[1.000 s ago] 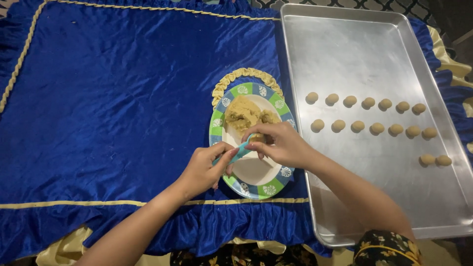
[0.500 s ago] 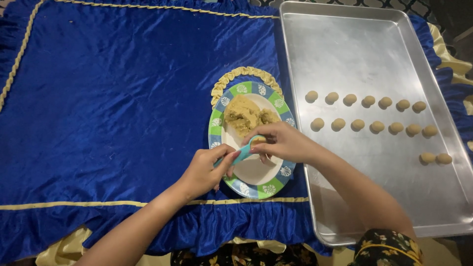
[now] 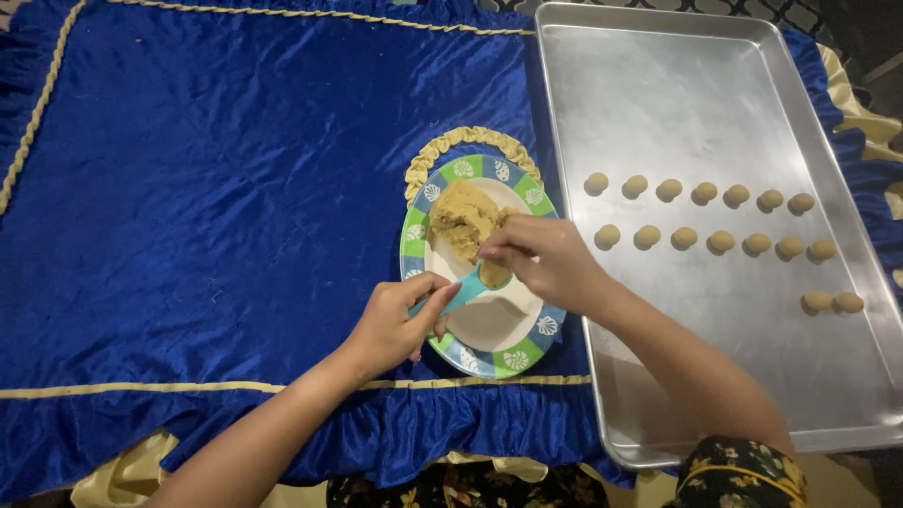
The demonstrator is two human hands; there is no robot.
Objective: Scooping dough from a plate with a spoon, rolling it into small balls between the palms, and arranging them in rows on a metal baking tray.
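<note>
Right hand (image 3: 546, 263) shifted off dough mound (image 3: 463, 221), now pinching dough from teal scoop (image 3: 467, 290) gripped by left hand (image 3: 400, 325) over plate (image 3: 513, 357).

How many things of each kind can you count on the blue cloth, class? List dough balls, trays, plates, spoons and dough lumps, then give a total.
Dough balls on the tray: 16
Metal tray: 1
Patterned plate: 1
Turquoise spoon, held in the left hand: 1
Dough lump on the plate, by the right hand: 1
Total: 20
</note>
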